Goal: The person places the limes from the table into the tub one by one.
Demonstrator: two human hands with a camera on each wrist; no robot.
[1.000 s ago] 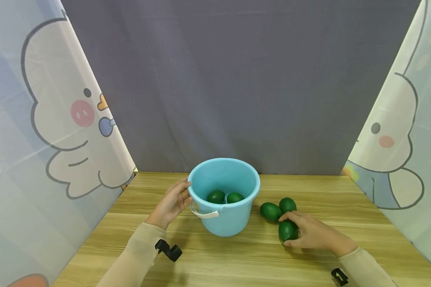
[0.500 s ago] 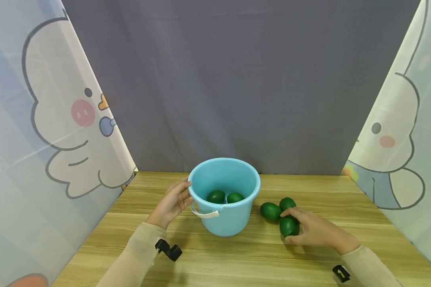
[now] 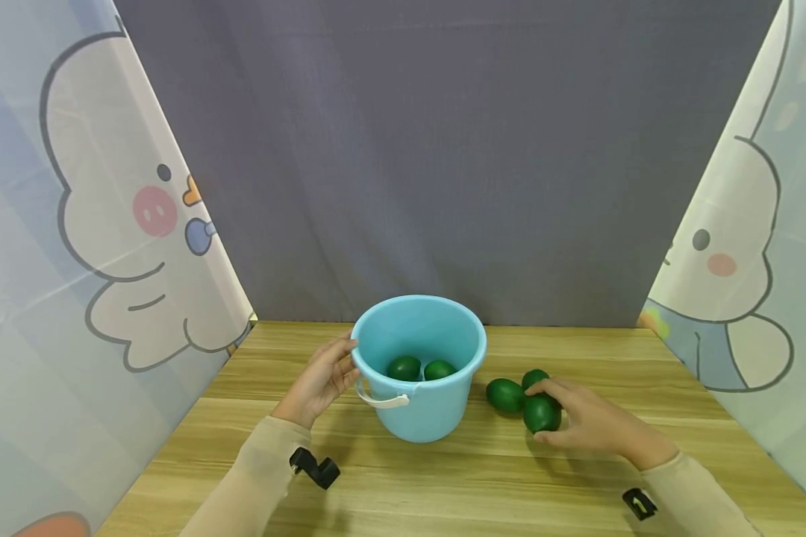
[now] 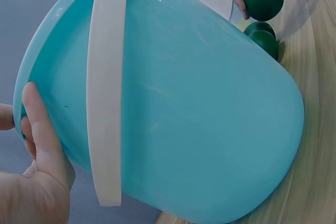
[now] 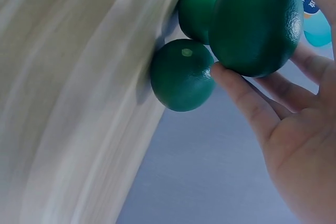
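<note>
From the head view, the right hand (image 3: 587, 421) pinches a green fruit (image 3: 542, 414) between thumb and fingertips, right of the bucket (image 3: 430, 414) and close by two loose fruits (image 3: 506, 395) on the table (image 3: 410, 485); a knock from the held one could set those rolling. Two more fruits (image 3: 404, 368) lie in the bucket. From the left wrist, the left hand (image 4: 44, 182) pinches the bucket's rim near the white handle (image 4: 107, 87); the hold looks light, so a bump might shift or tip the bucket. From the right wrist, the held fruit looks raised, its skin smooth, so a weak pinch could let it slip; whether it touches its neighbours I cannot tell
</note>
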